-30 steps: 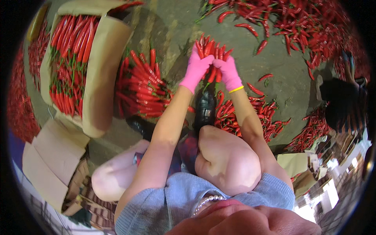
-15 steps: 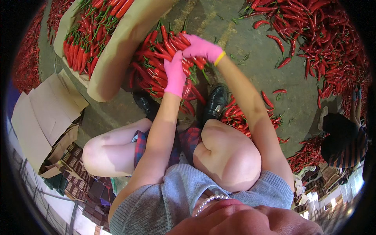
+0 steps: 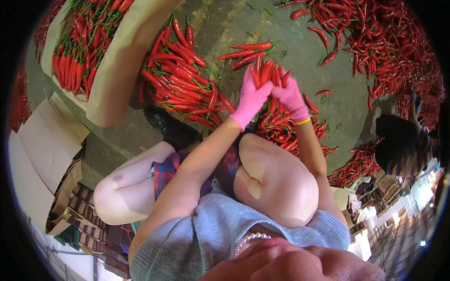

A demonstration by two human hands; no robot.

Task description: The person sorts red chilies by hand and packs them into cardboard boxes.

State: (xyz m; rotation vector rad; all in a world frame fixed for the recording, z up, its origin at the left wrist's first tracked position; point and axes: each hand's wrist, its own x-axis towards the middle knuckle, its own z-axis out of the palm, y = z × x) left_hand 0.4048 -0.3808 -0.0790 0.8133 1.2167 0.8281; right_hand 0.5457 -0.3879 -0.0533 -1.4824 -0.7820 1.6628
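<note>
Both my hands wear pink gloves and close together round one bunch of red chili peppers (image 3: 268, 72), whose tips point up and away from me. My left hand (image 3: 251, 99) wraps the bunch from the left, and my right hand (image 3: 291, 97) grips it from the right. Below the hands, by my right leg, lies a small heap of chilies (image 3: 281, 133). A larger pile of chilies (image 3: 180, 84) with green stems spreads on the floor to the left. Just beyond the hands, a few loose chilies (image 3: 243, 55) lie side by side.
At the upper left stands a paper-lined box (image 3: 117, 70) holding rows of chilies. Flattened cardboard (image 3: 40, 154) leans at the left. A big heap of chilies (image 3: 393, 51) covers the far right floor. A person in dark clothing (image 3: 403, 145) is at the right.
Both hands have moved right, from over the left pile to above the small heap, with a bunch of chilies in them. A few loose chilies now show on the floor beyond.
</note>
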